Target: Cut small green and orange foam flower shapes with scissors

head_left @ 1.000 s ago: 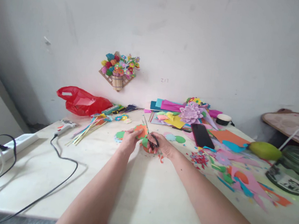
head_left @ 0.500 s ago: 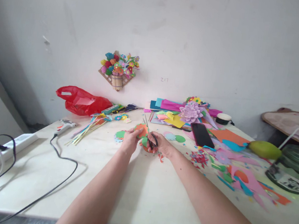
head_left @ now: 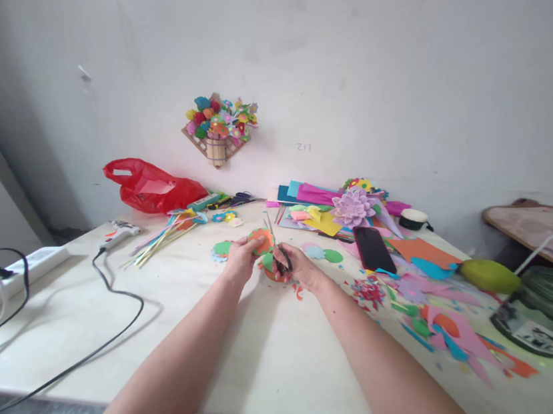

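Above the middle of the table, my left hand (head_left: pixel 243 256) pinches an orange foam flower cutout (head_left: pixel 262 239) with green showing at its edge. My right hand (head_left: pixel 295 266) is closed round the dark handles of a pair of scissors (head_left: pixel 281 260), whose blades point up and away beside the orange cutout. Below the hands, more green and orange pieces (head_left: pixel 272 274) lie on the table, partly hidden by the fingers. Left of my left hand rests a green and light-blue scalloped piece (head_left: pixel 221 251). A green disc (head_left: pixel 333 257) lies to the right.
A glue gun (head_left: pixel 124 237) with a black cord and a power strip (head_left: pixel 38 262) lie left, near thin sticks (head_left: pixel 161 243) and a red plastic bag (head_left: pixel 152 188). To the right are a phone (head_left: pixel 374 250), foam scraps (head_left: pixel 457 330) and a glass jar (head_left: pixel 540 313).
The scissor blades have shifted slightly beside the orange cutout. Both hands stay in nearly the same place with the same holds.
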`<state>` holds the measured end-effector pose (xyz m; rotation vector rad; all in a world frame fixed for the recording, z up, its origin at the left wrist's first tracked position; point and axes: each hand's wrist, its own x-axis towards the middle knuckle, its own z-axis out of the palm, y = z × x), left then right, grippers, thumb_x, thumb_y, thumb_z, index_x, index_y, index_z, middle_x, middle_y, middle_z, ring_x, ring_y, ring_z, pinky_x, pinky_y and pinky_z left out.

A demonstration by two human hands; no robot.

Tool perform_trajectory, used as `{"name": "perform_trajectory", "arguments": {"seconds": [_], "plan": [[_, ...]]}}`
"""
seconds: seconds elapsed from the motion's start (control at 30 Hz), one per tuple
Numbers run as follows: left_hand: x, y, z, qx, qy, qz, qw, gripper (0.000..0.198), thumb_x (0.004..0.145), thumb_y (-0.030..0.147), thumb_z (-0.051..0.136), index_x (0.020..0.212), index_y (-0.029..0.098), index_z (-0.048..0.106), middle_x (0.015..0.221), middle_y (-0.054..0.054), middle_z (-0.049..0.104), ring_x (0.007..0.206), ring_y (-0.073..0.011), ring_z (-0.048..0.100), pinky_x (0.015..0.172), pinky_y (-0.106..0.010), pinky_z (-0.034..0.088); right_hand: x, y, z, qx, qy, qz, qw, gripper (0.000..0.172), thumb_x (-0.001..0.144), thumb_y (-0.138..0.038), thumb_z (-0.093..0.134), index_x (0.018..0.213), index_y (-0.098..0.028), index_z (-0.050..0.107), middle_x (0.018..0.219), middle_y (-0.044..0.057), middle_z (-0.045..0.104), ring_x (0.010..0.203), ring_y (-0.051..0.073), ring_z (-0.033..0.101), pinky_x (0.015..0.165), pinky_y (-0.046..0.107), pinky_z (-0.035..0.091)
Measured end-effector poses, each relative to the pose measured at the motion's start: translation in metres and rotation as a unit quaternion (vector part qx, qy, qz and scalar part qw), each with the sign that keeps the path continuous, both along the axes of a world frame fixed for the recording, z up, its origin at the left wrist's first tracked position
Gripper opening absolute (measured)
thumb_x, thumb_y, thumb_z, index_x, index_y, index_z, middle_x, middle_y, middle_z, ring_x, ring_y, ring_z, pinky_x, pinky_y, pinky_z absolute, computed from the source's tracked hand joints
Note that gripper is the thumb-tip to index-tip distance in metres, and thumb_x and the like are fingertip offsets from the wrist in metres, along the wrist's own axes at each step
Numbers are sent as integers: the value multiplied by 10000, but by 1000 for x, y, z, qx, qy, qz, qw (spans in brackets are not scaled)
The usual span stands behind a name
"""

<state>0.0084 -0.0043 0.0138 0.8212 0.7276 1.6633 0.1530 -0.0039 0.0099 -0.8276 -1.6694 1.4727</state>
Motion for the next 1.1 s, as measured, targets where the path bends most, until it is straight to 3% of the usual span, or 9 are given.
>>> {"name": "perform_trajectory", "arguments": {"seconds": [1.1], "plan": [[3, 2, 0, -11, -16, 39, 999, 248, 425, 203, 810, 584, 125, 638, 576, -5, 636, 529, -113, 581, 573, -238, 463, -6, 1, -7, -5, 23, 4, 1000, 405, 721, -575, 579, 801, -189, 486, 530, -37, 551, 401, 87, 481, 302, 161, 265]]}}
